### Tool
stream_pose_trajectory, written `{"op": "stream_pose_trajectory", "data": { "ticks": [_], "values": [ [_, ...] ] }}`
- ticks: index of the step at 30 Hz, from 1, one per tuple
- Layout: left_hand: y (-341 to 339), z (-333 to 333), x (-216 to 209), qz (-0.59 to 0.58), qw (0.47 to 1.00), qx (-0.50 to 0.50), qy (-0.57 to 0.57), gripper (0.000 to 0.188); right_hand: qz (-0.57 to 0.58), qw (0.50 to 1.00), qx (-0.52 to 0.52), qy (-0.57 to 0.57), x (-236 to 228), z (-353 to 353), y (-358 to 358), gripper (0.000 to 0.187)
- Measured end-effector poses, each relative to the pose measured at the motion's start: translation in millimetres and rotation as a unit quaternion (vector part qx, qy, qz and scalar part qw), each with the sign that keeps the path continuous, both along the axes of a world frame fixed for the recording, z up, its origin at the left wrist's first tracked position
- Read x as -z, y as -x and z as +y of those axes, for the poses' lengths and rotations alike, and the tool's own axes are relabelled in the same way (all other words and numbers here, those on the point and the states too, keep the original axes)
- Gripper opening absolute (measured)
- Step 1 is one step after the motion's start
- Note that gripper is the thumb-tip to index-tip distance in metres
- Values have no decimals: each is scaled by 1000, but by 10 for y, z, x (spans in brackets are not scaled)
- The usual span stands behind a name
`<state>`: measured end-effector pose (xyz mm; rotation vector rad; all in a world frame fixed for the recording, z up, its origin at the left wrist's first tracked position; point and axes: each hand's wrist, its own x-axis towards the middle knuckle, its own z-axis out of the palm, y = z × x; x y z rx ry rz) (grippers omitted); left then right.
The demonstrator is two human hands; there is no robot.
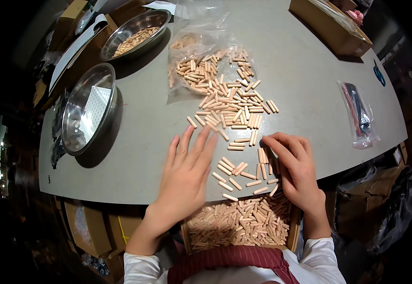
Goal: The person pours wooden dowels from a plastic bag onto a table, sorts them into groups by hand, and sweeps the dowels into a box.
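Loose wooden dowels (236,113) lie across the grey table in front of me, spilling from a clear plastic bag (199,40). My left hand (187,165) rests flat with fingers stretched out, its blurred fingertips at the left edge of the dowels. My right hand (296,165) is curled, with bent fingers beside a smaller group of dowels (236,168). A small dark thing (262,142) shows at its fingertips; its kind is unclear, and the thumb is largely hidden. Below the table edge, an open box (295,227) full of dowels sits against my body.
On the left stand a tilted steel bowl (88,109) with white perforated material inside and another steel bowl (136,34) holding dowels. A cardboard box (331,26) is at the back right, near blue-handled scissors (379,73). A clear packet (359,116) lies on the right.
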<state>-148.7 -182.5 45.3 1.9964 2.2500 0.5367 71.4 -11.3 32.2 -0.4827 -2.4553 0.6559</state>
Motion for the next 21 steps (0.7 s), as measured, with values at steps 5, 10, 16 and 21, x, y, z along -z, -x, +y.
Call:
{"op": "stream_pose_trajectory", "data": {
  "ticks": [5, 10, 16, 21],
  "values": [
    [-18, 68, 47, -10, 999, 35, -3, 65, -4, 999, -28, -16, 7, -31, 20, 60],
    [-6, 40, 18, -29, 996, 81, 0, 71, 14, 991, -129, 40, -15, 4, -55, 48],
    [54, -191, -71, -154, 933, 319, 66, 70, 58, 938, -266, 216, -34, 110, -242, 39],
    [263, -118, 76, -214, 971, 108, -5, 62, 117, 955, -7, 272, 89, 214, -66, 49]
  ]
}}
